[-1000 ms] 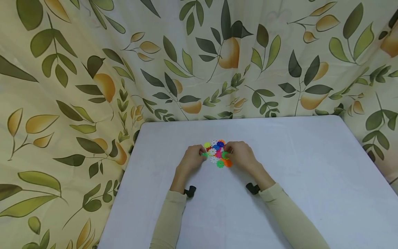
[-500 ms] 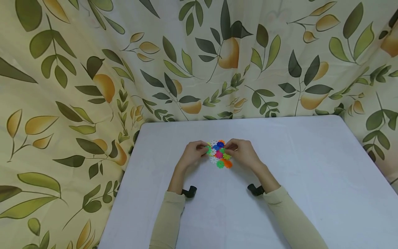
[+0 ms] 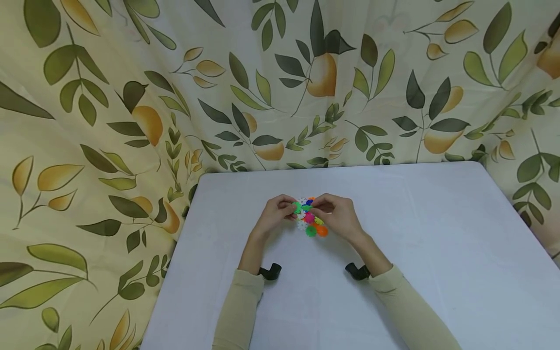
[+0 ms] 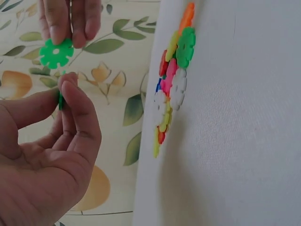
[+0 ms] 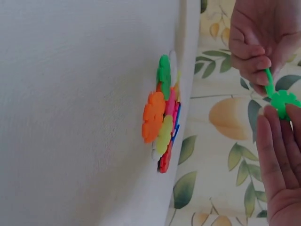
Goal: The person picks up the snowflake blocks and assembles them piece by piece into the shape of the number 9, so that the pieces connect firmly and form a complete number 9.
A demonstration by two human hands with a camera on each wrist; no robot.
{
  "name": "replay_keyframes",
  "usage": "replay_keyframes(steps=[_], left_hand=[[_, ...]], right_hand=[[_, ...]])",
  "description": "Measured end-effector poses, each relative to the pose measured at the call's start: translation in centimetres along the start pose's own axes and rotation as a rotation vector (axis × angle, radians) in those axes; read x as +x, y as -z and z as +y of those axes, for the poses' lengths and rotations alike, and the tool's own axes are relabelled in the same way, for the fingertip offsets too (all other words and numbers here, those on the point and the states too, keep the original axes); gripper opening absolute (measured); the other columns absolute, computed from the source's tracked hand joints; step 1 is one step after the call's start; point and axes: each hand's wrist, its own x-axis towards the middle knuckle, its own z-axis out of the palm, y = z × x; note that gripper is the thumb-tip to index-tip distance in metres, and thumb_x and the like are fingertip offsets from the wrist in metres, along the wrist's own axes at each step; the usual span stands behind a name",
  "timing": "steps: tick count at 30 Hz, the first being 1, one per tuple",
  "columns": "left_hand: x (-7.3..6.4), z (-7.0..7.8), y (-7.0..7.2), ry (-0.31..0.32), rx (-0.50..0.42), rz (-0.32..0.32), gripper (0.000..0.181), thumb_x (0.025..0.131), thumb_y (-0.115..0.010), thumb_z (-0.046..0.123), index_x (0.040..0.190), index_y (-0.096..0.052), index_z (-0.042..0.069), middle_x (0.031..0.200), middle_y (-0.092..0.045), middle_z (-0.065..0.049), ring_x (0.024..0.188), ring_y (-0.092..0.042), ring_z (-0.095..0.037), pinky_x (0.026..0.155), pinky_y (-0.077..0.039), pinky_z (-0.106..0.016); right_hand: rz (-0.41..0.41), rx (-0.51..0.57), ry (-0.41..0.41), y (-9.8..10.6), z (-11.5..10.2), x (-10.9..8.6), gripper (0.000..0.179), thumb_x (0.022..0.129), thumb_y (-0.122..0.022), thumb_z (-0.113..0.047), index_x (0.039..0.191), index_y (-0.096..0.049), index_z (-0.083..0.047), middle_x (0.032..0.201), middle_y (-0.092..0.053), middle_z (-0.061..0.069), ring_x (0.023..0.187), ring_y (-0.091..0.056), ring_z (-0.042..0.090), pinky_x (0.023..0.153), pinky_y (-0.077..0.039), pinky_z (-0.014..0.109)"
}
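Note:
My left hand (image 3: 273, 215) pinches a green notched plastic disc (image 4: 60, 100) between thumb and fingers, seen edge-on in the left wrist view. Facing it, my right hand (image 3: 340, 217) pinches a second green notched disc (image 4: 56, 53), which shows its flat face and centre hole there. Both discs are held up above the table, edge towards edge and roughly at right angles; the right wrist view has them meeting or nearly so. Beneath the hands lies a pile of flower-shaped discs (image 5: 154, 117) in orange, green, pink, yellow, white, red and blue.
A white-covered table (image 3: 393, 301) carries the pile towards its far side. Behind and to the left hangs a curtain (image 3: 372, 112) printed with leaves and fruit. Black wrist cameras (image 3: 270, 272) stick out inward from both wrists.
Both hands have risen from the pile, each with a green disc. The fingertips have drawn closer, and the two discs now come together over the pile.

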Motion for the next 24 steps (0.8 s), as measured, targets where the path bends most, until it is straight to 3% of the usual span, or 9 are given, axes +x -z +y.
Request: replay_keyframes(steps=[7, 20, 24], left_hand=[[-0.17, 0.07, -0.15, 0.023, -0.054, -0.033, 0.019, 0.102, -0.064, 0.007, 0.116, -0.06, -0.004, 0.086, -0.068, -0.005, 0.074, -0.067, -0.016, 0.074, -0.06, -0.027], [-0.27, 0.31, -0.65, 0.049, -0.179, -0.077, 0.01, 0.103, -0.057, 0.004, 0.112, -0.056, -0.001, 0.08, -0.067, -0.007, 0.066, -0.061, -0.015, 0.065, -0.054, -0.025], [-0.34, 0.47, -0.69, 0.058, -0.197, -0.097, 0.007, 0.102, -0.056, 0.003, 0.109, -0.055, 0.001, 0.077, -0.066, -0.007, 0.064, -0.058, -0.015, 0.064, -0.051, -0.026]], right_hand=[[0.02, -0.011, 0.035, -0.27, -0.13, -0.05, 0.012, 0.088, -0.083, -0.002, 0.097, -0.076, -0.007, 0.093, -0.077, 0.003, 0.081, -0.076, 0.02, 0.075, -0.062, 0.028], [0.04, 0.021, 0.065, -0.27, 0.27, -0.01, 0.014, 0.087, -0.082, 0.002, 0.096, -0.075, -0.005, 0.091, -0.076, 0.005, 0.08, -0.076, 0.021, 0.074, -0.059, 0.02], [0.021, 0.092, 0.033, -0.36, 0.25, 0.11, 0.013, 0.087, -0.082, 0.001, 0.097, -0.077, -0.004, 0.093, -0.076, 0.011, 0.082, -0.076, 0.029, 0.075, -0.06, 0.02]])
